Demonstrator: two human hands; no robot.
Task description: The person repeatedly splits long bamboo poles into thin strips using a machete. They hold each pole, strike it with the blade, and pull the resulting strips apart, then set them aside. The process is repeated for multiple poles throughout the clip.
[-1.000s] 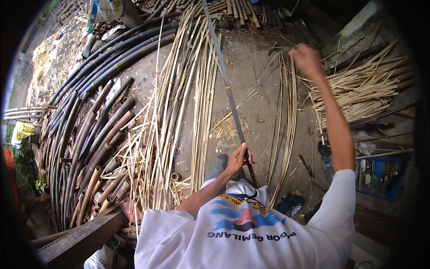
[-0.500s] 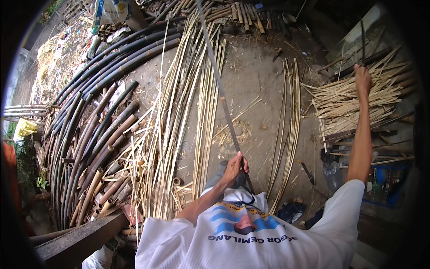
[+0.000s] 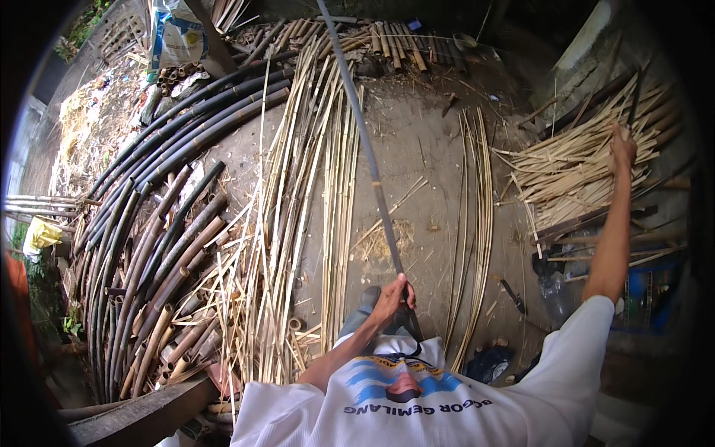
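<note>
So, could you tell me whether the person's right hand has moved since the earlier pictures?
Yes. The right hand has swung outward to the right, from above the curved strips on the ground to over the pile of pale split bamboo.

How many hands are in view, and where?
2. The left hand grips the long dark bamboo strip near the torso; the right hand reaches out to the split-bamboo pile at right.

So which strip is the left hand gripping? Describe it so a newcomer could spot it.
Start at the bare ground patch in the middle. One long dark bamboo strip crosses it, from the left hand to the top edge. Unlike the pale strips lying flat, it is grey and raised.
</note>
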